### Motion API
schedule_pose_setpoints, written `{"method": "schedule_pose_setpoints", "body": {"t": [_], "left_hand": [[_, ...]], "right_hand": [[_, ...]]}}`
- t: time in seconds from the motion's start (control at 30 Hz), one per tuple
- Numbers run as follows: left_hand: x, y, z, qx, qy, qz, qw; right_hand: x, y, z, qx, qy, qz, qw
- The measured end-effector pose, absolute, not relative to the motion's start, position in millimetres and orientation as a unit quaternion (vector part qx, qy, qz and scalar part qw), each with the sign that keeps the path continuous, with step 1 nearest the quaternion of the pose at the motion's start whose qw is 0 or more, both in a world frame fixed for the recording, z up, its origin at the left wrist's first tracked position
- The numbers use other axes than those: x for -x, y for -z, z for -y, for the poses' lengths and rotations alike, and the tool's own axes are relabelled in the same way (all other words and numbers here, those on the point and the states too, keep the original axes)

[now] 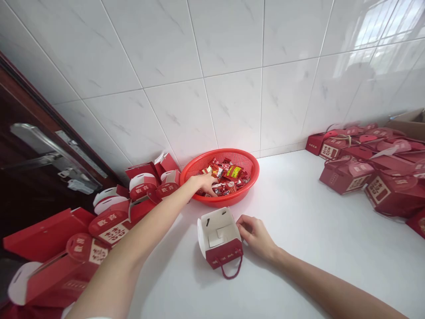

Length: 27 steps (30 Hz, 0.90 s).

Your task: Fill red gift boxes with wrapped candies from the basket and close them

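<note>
My left hand (206, 183) reaches into a red plastic basket (219, 202) and touches the wrapped candies (235, 172) heaped in it. Its thumb and fingers look spread, with no candy clearly held. In front of the basket stands a small red paper candy box (229, 253), open at the top, its white inside bare except for folded bottom flaps. A dark red cord handle (232, 275) hangs from its near side. At the box's right edge my right hand (254, 235) is closed, its bent fingers and thumb gripping that side.
Open red boxes (111, 221) with white flaps crowd the left side. Several shut red boxes (347, 173) are grouped at the right, near a brown carton (410, 124). A tiled wall (232, 106) rises behind the white tabletop (292, 199); a dark door (33, 177) stands at far left.
</note>
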<state>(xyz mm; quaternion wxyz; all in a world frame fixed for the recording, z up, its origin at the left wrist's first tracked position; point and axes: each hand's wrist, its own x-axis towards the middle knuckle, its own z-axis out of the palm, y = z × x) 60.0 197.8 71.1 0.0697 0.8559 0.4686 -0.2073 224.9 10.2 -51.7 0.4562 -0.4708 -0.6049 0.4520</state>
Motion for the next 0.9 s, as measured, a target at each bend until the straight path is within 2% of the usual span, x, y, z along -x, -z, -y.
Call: {"method": "schedule_pose_setpoints", "body": {"t": [0.2, 0.5, 0.9], "left_hand": [[-70.3, -67.8, -203.3, -0.872, 0.177, -0.455, 0.040], [-68.6, -58.7, -210.3, -0.872, 0.046, -0.486, 0.026], [-71.3, -52.3, -209.1, -0.894, 0.107, -0.421, 0.108]], "right_hand": [[-226.0, 48.0, -10.5, 0.468, -0.449, 0.615, 0.449], [-227.0, 46.6, -10.2, 0.477, -0.442, 0.621, 0.437], [-227.1, 46.1, -10.2, 0.475, -0.432, 0.630, 0.436]]}}
